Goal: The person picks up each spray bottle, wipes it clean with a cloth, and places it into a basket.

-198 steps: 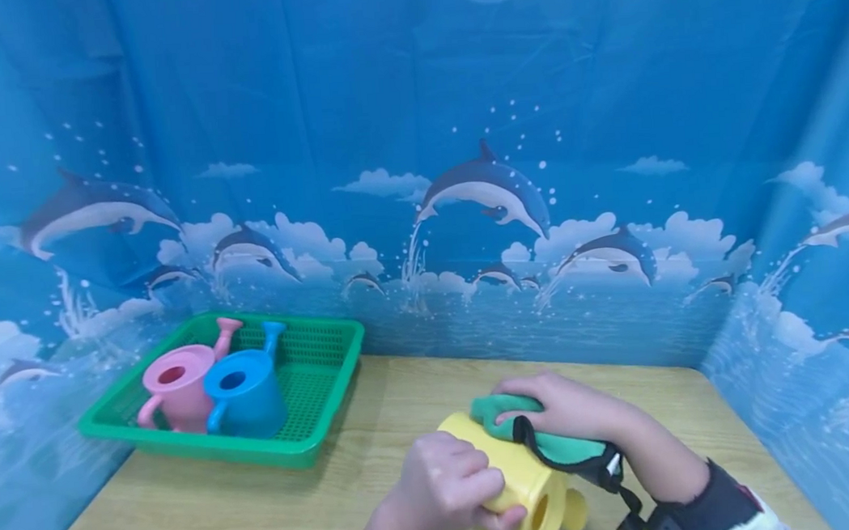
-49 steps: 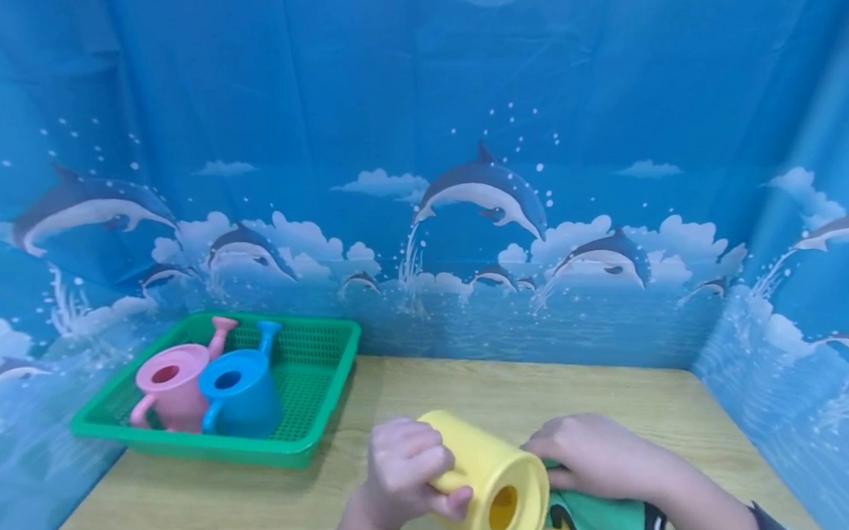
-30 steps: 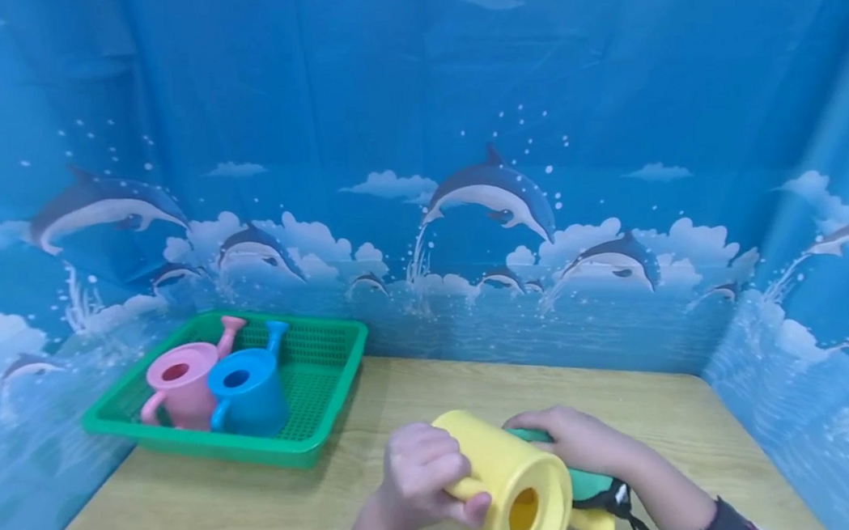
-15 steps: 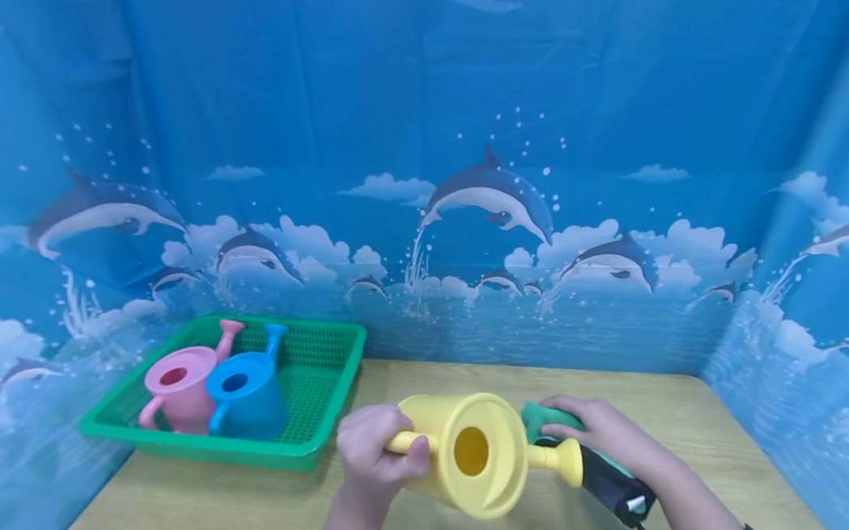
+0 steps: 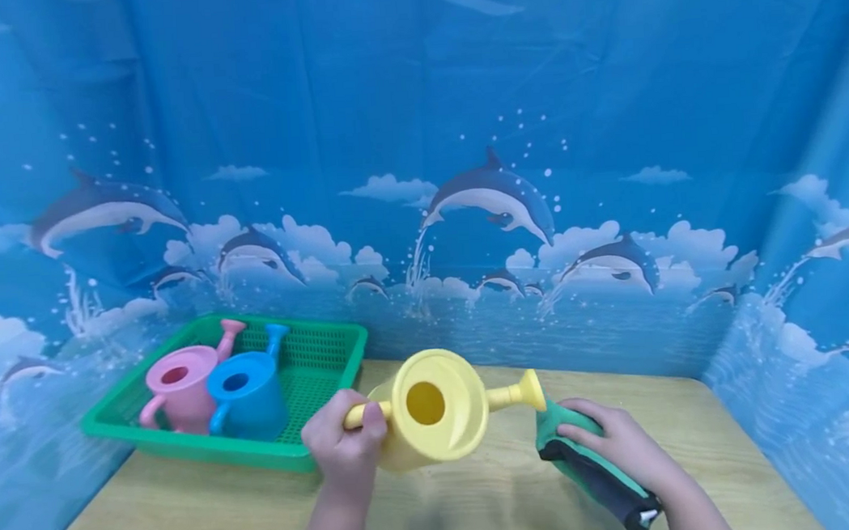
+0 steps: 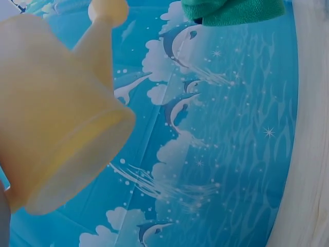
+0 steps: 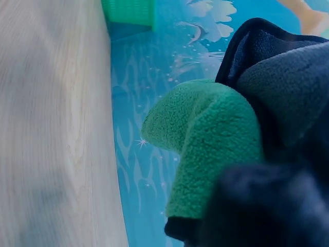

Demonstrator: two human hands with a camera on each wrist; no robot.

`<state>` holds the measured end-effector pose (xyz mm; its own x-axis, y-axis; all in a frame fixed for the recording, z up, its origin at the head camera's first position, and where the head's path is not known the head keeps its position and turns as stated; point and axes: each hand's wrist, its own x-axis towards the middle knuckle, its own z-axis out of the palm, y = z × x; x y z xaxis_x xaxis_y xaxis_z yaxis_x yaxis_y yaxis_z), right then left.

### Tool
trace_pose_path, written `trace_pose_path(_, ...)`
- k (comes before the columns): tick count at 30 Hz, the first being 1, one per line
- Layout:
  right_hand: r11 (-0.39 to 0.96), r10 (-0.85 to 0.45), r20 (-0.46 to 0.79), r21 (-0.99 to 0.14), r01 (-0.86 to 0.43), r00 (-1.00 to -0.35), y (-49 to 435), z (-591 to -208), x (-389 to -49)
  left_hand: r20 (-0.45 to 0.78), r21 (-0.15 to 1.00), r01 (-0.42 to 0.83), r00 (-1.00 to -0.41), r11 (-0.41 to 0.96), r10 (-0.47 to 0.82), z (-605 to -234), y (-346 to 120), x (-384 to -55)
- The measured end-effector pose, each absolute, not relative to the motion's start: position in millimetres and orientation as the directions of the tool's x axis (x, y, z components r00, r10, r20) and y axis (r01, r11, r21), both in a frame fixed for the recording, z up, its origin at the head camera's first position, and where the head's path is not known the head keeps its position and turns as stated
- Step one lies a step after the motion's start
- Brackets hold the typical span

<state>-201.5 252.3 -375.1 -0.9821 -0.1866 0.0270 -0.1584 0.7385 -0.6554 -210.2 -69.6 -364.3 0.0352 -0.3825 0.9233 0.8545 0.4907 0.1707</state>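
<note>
My left hand (image 5: 346,438) grips the handle of a yellow toy watering can (image 5: 444,406), held up over the table. Its top opening faces the head camera and its spout points right. In the left wrist view the can's body (image 6: 61,103) fills the left side. To the right of the spout, my right hand (image 5: 618,444) holds a folded green cloth (image 5: 562,431) with a black edge and dark underside. The spout's rose lies right at the cloth's upper end. In the right wrist view the cloth (image 7: 216,139) covers much of the frame and hides the fingers.
A green plastic basket (image 5: 331,408) stands at the left of the wooden table (image 5: 476,505). Inside it are a pink watering can (image 5: 188,397) and a blue watering can (image 5: 254,401). A blue dolphin-print curtain (image 5: 385,97) encloses the back and sides.
The cloth was on the yellow can's body earlier and is now beyond its spout. The can has been turned and lifted up and left, bringing its spout into full view. The basket stays put.
</note>
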Motion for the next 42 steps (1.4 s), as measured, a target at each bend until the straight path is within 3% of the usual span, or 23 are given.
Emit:
trace_pose_path(13,0.760,-0.137,0.011,-0.640,-0.112,-0.991,258.0,-375.0,-192.7,0.803,0.462,0.764,-0.144,0.451,-0.579,-365.1,-76.8,-210.1)
trace_pose_path(19,0.767,-0.131,0.001,-0.634,-0.101,-0.991,259.7,-375.0,-190.3,0.664,0.656,0.665,-0.285,0.357,-0.691,-362.9,-82.8,-209.0)
trace_pose_path(22,0.772,-0.131,-0.004,-0.628,-0.099,-0.991,260.0,-374.5,-190.1,0.593,0.727,0.608,-0.324,0.318,-0.737,-361.4,-87.4,-211.1)
trace_pose_path(36,0.794,-0.128,-0.013,-0.601,-0.095,-0.992,261.7,-369.8,-190.7,0.428,0.773,0.590,-0.213,0.234,-0.878,-363.6,-119.1,-223.6)
trace_pose_path(42,0.808,-0.127,-0.018,-0.582,-0.093,-0.992,263.3,-368.7,-191.4,0.320,0.840,0.517,-0.227,0.164,-0.920,-367.7,-131.5,-227.2)
